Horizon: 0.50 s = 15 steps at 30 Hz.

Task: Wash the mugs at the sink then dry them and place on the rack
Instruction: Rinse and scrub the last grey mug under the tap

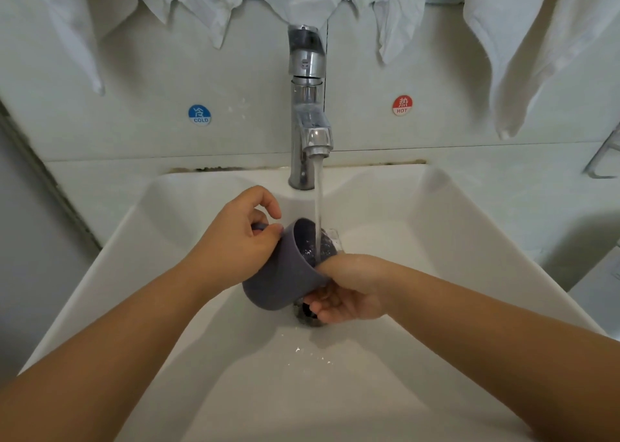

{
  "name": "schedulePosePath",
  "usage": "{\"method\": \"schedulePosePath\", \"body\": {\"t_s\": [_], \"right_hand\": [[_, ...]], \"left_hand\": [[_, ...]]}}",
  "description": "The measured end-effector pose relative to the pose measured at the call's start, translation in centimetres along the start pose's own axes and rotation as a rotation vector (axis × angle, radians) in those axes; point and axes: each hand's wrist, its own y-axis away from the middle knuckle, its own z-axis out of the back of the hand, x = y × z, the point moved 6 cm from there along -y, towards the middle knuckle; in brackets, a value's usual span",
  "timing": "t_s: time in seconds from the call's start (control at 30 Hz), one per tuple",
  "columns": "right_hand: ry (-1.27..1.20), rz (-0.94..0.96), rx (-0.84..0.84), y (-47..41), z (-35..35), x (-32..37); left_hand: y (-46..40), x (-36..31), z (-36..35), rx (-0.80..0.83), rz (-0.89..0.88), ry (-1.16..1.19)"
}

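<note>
A grey mug hangs tilted over the white sink, its mouth facing up and away under the running water. My left hand grips its handle on the left side. My right hand wraps the mug's right side from below, with its thumb over the rim and the fingers curled under the body. Water from the chrome tap streams into the mug and splashes inside it. The drain lies just beneath, partly hidden by the mug and my right hand.
White towels hang along the wall above the tap. A blue COLD sticker and a red HOT sticker flank the tap. A metal rack shows at the right edge.
</note>
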Motion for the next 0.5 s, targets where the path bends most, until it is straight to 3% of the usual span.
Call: {"method": "schedulePosePath", "body": {"t_s": [0.1, 0.23, 0.3, 0.37, 0.43, 0.5], "right_hand": [[0.065, 0.129, -0.018, 0.2, 1.7, 1.1], [0.185, 0.46, 0.128, 1.2, 1.7, 3.4], [0.204, 0.682, 0.083, 1.7, 1.2, 4.6], [0.206, 0.79, -0.021, 1.9, 1.2, 5.3], [0.236, 0.804, -0.063, 2.3, 1.6, 5.6], [0.321, 0.748, -0.096, 2.6, 2.4, 5.4]], "left_hand": [[-0.1, 0.5, 0.1, -0.044, 0.112, 0.086], [-0.1, 1.4, -0.2, -0.077, 0.268, 0.328], [-0.1, 1.8, -0.7, -0.056, 0.316, 0.468], [0.0, 2.0, -1.1, -0.014, 0.342, 0.534], [-0.1, 1.9, -1.3, 0.017, 0.332, 0.466], [-0.2, 1.8, -1.3, 0.033, 0.288, 0.244]]}}
